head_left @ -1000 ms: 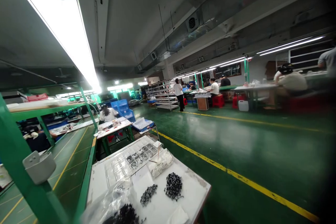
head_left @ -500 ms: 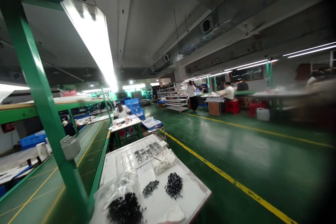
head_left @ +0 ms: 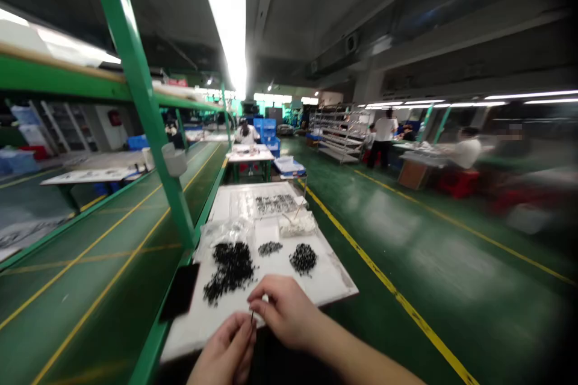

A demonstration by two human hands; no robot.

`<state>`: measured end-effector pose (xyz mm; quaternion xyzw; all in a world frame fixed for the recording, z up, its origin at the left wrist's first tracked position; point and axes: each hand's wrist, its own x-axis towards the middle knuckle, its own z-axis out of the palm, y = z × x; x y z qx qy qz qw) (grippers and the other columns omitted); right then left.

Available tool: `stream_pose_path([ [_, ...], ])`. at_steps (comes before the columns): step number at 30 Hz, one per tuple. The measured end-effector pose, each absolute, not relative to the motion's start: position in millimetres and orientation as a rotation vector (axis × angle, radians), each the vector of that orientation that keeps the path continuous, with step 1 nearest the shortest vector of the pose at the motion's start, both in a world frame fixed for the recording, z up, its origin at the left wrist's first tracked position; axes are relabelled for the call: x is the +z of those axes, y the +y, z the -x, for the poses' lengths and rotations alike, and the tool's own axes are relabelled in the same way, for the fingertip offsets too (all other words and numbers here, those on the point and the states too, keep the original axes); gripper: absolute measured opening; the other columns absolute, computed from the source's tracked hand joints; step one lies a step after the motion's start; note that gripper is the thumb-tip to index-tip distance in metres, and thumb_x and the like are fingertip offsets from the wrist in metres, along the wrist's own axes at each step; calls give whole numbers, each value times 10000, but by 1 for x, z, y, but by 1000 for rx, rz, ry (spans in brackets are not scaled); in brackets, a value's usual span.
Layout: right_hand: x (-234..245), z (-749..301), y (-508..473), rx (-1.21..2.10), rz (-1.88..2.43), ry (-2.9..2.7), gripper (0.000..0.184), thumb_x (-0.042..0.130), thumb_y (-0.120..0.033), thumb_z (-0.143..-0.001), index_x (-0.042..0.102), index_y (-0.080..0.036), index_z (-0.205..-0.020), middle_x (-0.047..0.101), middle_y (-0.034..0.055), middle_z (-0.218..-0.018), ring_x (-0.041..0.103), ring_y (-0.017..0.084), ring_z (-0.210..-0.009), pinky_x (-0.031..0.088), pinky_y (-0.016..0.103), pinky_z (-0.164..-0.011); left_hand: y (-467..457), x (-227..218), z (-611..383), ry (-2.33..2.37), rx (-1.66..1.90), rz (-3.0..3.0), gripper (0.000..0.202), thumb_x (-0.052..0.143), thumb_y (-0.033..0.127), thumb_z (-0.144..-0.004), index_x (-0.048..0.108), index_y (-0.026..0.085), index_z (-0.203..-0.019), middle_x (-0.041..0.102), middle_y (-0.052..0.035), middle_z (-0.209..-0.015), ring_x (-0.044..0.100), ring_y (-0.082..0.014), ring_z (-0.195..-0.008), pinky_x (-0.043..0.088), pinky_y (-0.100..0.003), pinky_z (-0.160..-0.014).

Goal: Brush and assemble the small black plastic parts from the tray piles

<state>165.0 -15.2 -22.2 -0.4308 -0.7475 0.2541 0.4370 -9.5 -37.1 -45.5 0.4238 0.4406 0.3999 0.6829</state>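
Observation:
My left hand and my right hand meet over the near edge of a white work table. Both are closed in a pinch on one small thin dark part held between their fingertips. Just beyond them lies a large heap of small black parts. Two smaller heaps, a middle heap and a right heap, sit farther back. A clear plastic bag lies behind the large heap, and a clear tray with filled cells sits at the far end.
A black flat object lies at the table's left edge. A green frame post rises left of the table beside a green conveyor surface. Right of the table runs a green floor with a yellow line. Other people work at distant tables.
The view has swung down and left, bringing both my hands into sight, pinched together at the near edge of the table. The heaps of black parts now sit closer to centre.

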Motion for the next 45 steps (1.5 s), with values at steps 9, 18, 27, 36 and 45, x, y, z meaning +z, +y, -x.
stream_pose_path([
  [9,-12,-185,-22,1439,932,-1537,343,707,-497,-982,681,-162,-908,651,1,-737,535,105,-610,415,223,-574,-46,-30,16,965,845,-1383,270,627,475,-1044,698,214,-1045,646,-16,-932,546,-190,-859,421,-291,-748],
  [18,0,-185,-34,1408,890,-1468,319,785,-486,-945,742,-171,-912,674,18,-866,535,105,-685,407,245,-633,-45,-11,15,843,901,-1717,178,508,337,-1116,654,236,-1130,699,-26,-1114,646,-188,-1035,478,-304,-931],
  [27,26,-208,-4,897,875,-1550,95,719,-296,-991,752,-212,-962,617,7,-809,533,132,-673,407,290,-619,-16,6,17,929,1037,-1754,124,551,308,-1099,654,263,-1047,645,-4,-1018,605,-173,-961,464,-287,-865],
  [36,46,-251,4,965,301,-600,283,793,-197,-735,513,-200,-692,285,-81,-638,247,81,-528,357,261,-519,-14,-3,9,1007,893,-1408,160,647,463,-1043,679,312,-1086,657,-3,-964,616,-169,-843,519,-237,-684],
  [45,28,-248,4,982,385,-618,335,697,-282,-885,417,-238,-706,179,-67,-672,107,104,-506,231,304,-488,-4,-6,-3,989,894,-1250,154,725,454,-998,731,303,-1031,624,14,-887,502,-117,-713,458,-147,-592],
])
